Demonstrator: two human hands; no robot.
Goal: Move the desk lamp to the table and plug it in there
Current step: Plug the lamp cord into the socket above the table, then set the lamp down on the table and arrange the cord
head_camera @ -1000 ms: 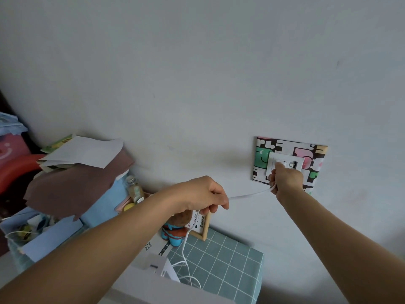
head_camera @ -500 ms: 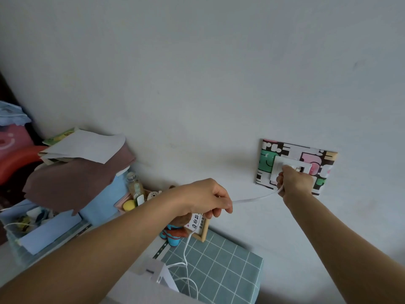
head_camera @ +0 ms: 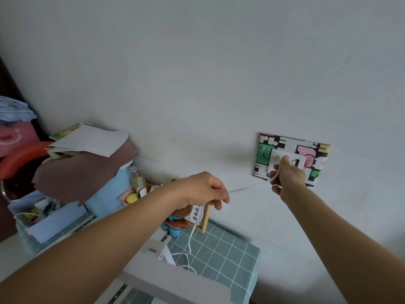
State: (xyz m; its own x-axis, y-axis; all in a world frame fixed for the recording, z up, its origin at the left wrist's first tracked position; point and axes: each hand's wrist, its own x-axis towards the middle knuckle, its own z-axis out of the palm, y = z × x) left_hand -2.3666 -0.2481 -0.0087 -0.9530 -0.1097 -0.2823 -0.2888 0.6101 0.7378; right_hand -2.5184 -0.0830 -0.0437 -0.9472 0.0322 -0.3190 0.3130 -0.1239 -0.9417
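The white desk lamp (head_camera: 173, 281) stands on the table with the teal checked cloth (head_camera: 221, 255), at the bottom centre. Its white cord (head_camera: 245, 189) runs up from the lamp through my left hand (head_camera: 203, 191), which pinches it, and across to my right hand (head_camera: 287, 174). My right hand holds the white plug against the white wall socket (head_camera: 300, 160), which sits in a colourful patterned frame (head_camera: 265, 150). The plug itself is mostly hidden by my fingers.
At the left stands a pile: white papers (head_camera: 92, 139), a brown cloth (head_camera: 83, 172) and a blue box (head_camera: 105, 194). A small bottle (head_camera: 138, 181), a toy figure (head_camera: 175, 227) and a wooden framed sign (head_camera: 200, 216) sit against the wall.
My right hand has shifted slightly at the socket, with a finger now up on the plate. The left hand keeps its hold on the cord in about the same place.
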